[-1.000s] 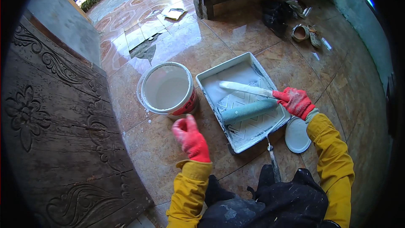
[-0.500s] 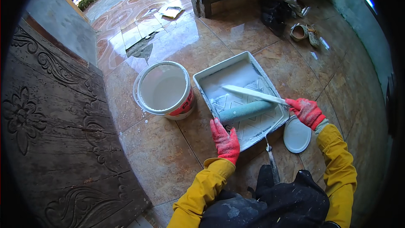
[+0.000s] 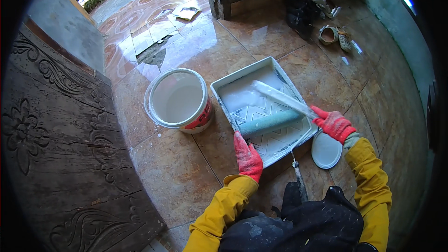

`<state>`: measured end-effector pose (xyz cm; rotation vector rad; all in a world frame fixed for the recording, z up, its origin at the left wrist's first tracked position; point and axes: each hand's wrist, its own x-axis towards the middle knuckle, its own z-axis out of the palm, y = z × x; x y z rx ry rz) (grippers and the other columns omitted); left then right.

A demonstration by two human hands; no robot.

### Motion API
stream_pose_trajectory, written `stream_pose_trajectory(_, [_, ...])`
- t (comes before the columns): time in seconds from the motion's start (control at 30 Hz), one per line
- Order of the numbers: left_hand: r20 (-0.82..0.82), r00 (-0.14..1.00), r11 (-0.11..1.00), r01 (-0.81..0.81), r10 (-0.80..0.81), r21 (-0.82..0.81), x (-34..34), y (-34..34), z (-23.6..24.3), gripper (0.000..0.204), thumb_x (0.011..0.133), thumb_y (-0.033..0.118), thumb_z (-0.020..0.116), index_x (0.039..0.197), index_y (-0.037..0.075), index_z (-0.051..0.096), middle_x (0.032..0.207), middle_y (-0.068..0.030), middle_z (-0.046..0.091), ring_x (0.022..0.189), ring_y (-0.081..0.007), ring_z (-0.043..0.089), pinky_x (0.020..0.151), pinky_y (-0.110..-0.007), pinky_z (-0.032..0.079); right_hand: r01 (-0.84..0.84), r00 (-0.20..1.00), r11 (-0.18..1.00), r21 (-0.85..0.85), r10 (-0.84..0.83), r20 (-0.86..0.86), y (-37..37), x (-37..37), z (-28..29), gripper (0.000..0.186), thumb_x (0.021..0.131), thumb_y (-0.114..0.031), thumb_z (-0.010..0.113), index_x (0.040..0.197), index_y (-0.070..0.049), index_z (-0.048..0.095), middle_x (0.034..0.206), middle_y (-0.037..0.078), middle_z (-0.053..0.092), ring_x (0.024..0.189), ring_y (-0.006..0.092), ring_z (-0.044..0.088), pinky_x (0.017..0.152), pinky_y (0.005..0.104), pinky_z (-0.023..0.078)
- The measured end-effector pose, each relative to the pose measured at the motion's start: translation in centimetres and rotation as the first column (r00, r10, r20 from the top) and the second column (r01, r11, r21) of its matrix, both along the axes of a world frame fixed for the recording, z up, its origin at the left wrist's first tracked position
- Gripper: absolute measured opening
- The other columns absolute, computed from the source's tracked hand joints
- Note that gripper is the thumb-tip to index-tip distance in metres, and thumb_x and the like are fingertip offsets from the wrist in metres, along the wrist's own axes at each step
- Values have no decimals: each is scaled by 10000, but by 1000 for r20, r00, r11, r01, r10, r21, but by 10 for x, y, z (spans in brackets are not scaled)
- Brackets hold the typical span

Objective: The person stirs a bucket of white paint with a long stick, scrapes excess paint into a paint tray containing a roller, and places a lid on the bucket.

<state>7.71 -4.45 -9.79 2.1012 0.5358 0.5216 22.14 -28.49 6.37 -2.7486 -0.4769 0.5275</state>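
While the left hand (image 3: 248,157) lies along the paint tray's (image 3: 274,143) left edge, fingers mostly straight, thumb apart, the right hand (image 3: 335,124) is closed around one end of a flat white stick (image 3: 285,98). Can't tell if the left fingers hook under the tray; contact looks like bracing so it doesn't skid. Stick is held at the near end, far end over the white paint (image 3: 240,91); probably for reach and to keep the glove out of the wet.

Tray sits on the floor tiles (image 3: 177,172) in front of the person, deep end away, so paint pools off the body side. Roller (image 3: 270,123) lies across the ribbed slope, clear of the pool; its handle (image 3: 300,182) sticks out over the near rim, likely easy to grab.

Bucket (image 3: 198,127) stands upright, open, left of the tray, paint inside, handy for pouring. Lid (image 3: 326,151) lies flat just right of the tray, out of the way. Shoes (image 3: 328,35) well apart, far right.
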Motion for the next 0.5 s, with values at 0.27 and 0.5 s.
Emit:
stream_pose_trajectory(0.27, [-7, 1000, 1000, -8, 8, 20, -3, 16, -2, 652, 881, 53, 507, 1448, -12, 192, 1454, -242, 281, 1355, -370, 283, 1125, -398, 236, 44, 998, 996, 81, -39, -57, 14, -7, 5, 483, 889, -405, 565, 1325, -204, 510, 863, 258, 615, 807, 394, 616, 722, 411, 476])
stream_pose_trajectory(0.5, [-170, 985, 968, 61, -19, 245, 0, 17, -1, 635, 895, 189, 489, 1451, 13, 239, 1499, -182, 249, 1401, -301, 223, 1139, -332, 201, -51, 994, 997, 61, 56, -97, 15, -12, 10, 511, 890, -483, 505, 1322, -210, 489, 948, 212, 640, 878, 399, 619, 750, 471, 478])
